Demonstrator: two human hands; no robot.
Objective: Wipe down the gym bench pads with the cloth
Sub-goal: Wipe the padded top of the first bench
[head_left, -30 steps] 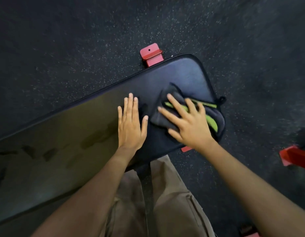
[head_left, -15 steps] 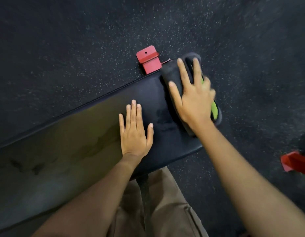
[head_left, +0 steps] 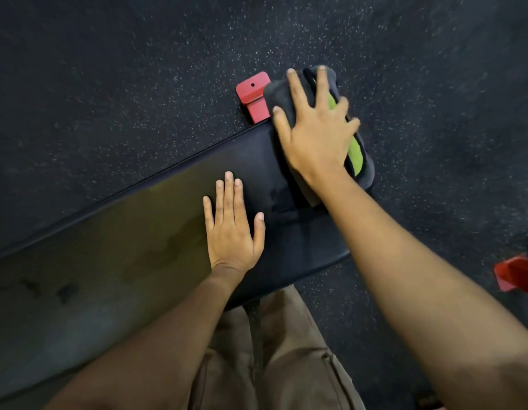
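You are in the wiping step. Your right hand (head_left: 313,134), fingers straight and spread, presses the cloth (head_left: 356,152) flat on the far right end of the bench pad (head_left: 138,247). Your left hand (head_left: 231,229) lies flat on the pad and holds nothing. Next, I judge, the cloth must go left along the pad with even pressure. No brand or writing is readable.

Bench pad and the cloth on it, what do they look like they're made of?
Bench pad: probably vinyl or faux leather; smooth, dull sheen, piped edge. Cloth: soft dark fabric, maybe microfibre, with a green strip; it bunches under the right hand.
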